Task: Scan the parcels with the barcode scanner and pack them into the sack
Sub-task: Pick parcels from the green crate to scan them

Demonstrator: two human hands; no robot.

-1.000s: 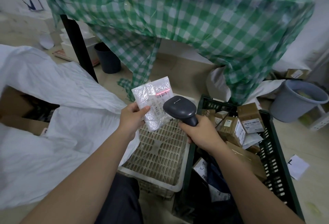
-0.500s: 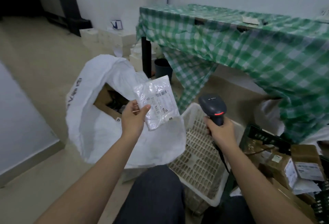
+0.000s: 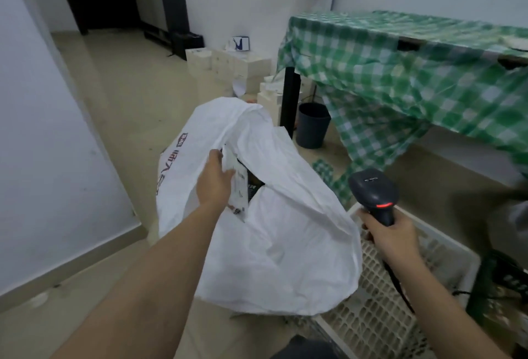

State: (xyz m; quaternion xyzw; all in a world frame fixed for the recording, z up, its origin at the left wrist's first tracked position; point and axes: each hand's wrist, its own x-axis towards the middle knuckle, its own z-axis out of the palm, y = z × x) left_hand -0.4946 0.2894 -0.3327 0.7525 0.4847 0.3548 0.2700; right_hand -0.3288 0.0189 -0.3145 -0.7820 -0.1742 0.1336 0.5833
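A large white sack with red and dark print stands on the floor, its mouth open toward me. My left hand holds a small clear plastic parcel with a white label at the sack's mouth, edge-on and partly inside the opening. Dark items show inside the sack behind it. My right hand grips the handle of the black barcode scanner, upright to the right of the sack, with a red light on its back.
A white slatted plastic crate lies below my right hand. A dark green crate is at the right edge. A table with a green checked cloth stands behind, a grey bin beside its black leg, white boxes along the wall.
My left hand has carried the parcel from in front of the scanner leftward and down to the sack's mouth. The scanner has drawn away to the right. The view swung left.
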